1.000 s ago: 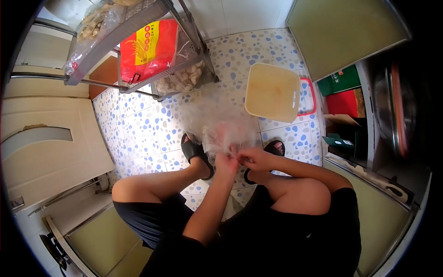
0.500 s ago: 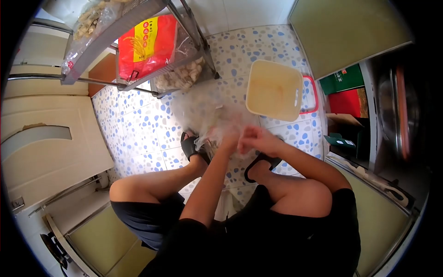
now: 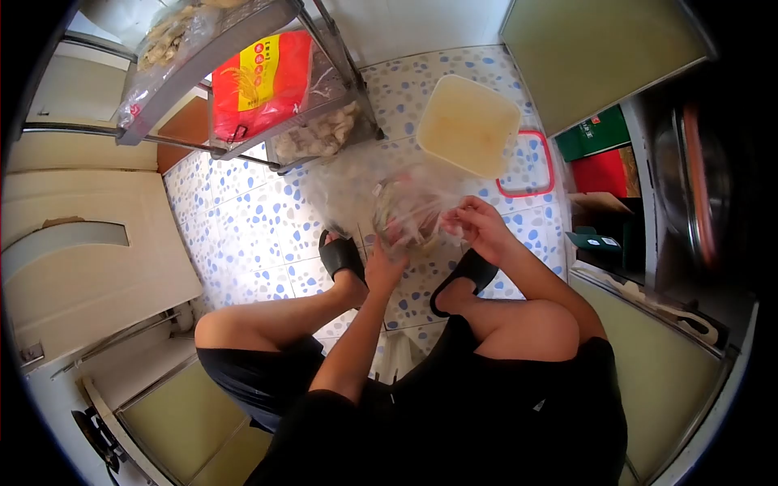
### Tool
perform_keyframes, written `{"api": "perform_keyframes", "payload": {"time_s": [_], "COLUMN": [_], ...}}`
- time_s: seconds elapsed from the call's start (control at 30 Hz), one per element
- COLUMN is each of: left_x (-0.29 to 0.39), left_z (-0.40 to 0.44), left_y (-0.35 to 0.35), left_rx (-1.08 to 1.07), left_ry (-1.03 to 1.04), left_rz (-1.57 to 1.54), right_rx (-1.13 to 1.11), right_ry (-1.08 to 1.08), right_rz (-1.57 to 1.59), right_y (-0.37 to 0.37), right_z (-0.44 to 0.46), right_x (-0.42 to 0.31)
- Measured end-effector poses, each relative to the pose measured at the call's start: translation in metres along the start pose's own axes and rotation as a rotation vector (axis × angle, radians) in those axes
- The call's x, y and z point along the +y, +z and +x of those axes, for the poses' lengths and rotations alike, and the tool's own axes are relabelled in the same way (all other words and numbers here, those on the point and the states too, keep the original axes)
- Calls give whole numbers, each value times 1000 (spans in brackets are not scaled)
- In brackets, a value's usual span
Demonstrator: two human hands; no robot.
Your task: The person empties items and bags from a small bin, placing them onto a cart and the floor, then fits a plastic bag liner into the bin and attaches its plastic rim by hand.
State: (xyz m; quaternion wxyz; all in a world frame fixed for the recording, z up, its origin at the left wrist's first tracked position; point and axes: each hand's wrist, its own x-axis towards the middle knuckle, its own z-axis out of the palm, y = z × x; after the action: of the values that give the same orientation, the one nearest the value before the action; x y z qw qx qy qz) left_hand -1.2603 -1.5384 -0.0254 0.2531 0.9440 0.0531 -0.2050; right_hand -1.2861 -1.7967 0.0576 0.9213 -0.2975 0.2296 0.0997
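Above the floor between my feet is a clear plastic bag (image 3: 413,198), spread out, with something pale and reddish inside that I cannot make out. My left hand (image 3: 386,269) grips the bag's lower left side, its fingers partly hidden by the film. On the right, my right hand (image 3: 484,230) pinches the gathered edge of the same bag. Just beyond the bag stands a cream plastic container (image 3: 472,121), its inside facing up. A red-rimmed clear lid (image 3: 551,166) lies beside it on the floor.
A grey rack (image 3: 203,69) at upper left holds a red and yellow packet (image 3: 279,89) and bagged dried food (image 3: 316,134). To the right is an open cabinet with a green box (image 3: 596,134) and metal pot lids (image 3: 689,186). Black slippers (image 3: 342,259) are on my feet.
My hands have moved apart, the right one to the right and upward, the left one slightly left and down. The bag is spread wider. The container has shifted away and turned, baring more of the lid.
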Motion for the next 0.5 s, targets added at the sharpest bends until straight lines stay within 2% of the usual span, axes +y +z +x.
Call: {"api": "perform_keyframes", "payload": {"time_s": [0.07,0.17,0.27,0.37,0.47,0.5], "left_x": [-26,-36,-29,17,57,70], "left_z": [10,30,51,60,54,50], "left_y": [26,33,-15,-81,-127,-136], "left_rx": [-156,-154,-428,-670,-705,-693], "left_ry": [-111,-187,142,-189,-72,-49], "left_rz": [74,-190,-570,-705,-831,-828], "right_rx": [11,157,270,409,550,588], "right_ry": [9,-7,-147,-232,-529,-559], "right_rz": [12,-260,-528,-1000,-1656,-1598], "right_y": [-2,-1,-28,-30,-49,-55], "right_z": [-2,-8,-12,-33,-40,-39], "right_x": [-1,-17,-30,-53,-52,-50]}}
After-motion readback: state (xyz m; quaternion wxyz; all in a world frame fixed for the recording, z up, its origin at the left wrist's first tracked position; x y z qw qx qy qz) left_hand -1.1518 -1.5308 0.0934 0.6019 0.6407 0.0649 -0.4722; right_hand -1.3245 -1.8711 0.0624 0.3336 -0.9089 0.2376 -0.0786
